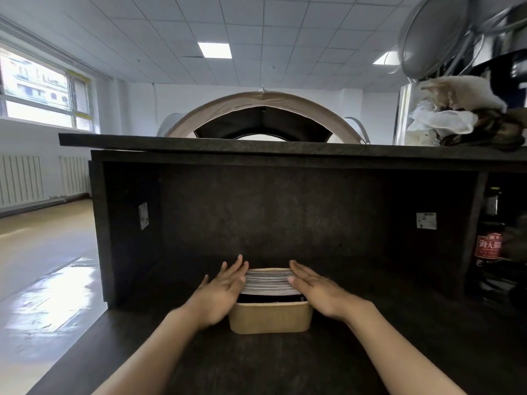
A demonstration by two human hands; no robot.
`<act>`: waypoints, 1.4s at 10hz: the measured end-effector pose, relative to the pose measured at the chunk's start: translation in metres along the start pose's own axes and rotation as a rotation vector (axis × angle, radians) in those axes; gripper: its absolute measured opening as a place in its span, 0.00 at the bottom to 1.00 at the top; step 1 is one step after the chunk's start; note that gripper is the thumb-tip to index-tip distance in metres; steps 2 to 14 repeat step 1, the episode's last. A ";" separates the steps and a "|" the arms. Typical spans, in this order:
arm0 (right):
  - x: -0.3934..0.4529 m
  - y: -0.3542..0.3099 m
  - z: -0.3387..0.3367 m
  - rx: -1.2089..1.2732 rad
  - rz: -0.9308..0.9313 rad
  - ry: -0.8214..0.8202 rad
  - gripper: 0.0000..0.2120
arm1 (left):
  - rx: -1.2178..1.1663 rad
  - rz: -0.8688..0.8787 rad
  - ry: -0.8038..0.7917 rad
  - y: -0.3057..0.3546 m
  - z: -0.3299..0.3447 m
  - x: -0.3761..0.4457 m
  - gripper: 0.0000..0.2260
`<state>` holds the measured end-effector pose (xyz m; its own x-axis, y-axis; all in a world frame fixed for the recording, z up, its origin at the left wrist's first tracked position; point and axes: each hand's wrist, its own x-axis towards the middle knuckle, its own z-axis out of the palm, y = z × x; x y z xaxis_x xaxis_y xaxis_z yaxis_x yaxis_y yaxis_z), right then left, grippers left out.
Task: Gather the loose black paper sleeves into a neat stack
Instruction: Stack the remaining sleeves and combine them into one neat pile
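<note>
I see left hand (221, 292) and right hand (316, 292), fingers straight, pressing sleeve stack (269, 282) sides, squaring edges above kraft tray (269, 319).

Food-stall counter (256, 360): hanging pans (433, 35), sauce bottle (488, 240).

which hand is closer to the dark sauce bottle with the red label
Right. The right hand presses the sleeve stack's right side, on the bottle's side; the left hand is beyond the stack.

Dark counter (256, 363) bearing kraft box (269, 317)
</note>
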<state>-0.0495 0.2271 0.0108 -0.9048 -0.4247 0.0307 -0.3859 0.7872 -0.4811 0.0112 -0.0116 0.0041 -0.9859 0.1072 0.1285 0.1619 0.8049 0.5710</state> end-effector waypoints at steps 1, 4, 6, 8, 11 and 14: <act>-0.014 -0.002 0.013 0.172 0.015 0.181 0.26 | -0.250 -0.123 0.375 -0.012 0.020 -0.019 0.22; -0.014 -0.002 0.013 0.172 0.015 0.181 0.26 | -0.250 -0.123 0.375 -0.012 0.020 -0.019 0.22; -0.014 -0.002 0.013 0.172 0.015 0.181 0.26 | -0.250 -0.123 0.375 -0.012 0.020 -0.019 0.22; -0.014 -0.002 0.013 0.172 0.015 0.181 0.26 | -0.250 -0.123 0.375 -0.012 0.020 -0.019 0.22; -0.014 -0.002 0.013 0.172 0.015 0.181 0.26 | -0.250 -0.123 0.375 -0.012 0.020 -0.019 0.22; -0.014 -0.002 0.013 0.172 0.015 0.181 0.26 | -0.250 -0.123 0.375 -0.012 0.020 -0.019 0.22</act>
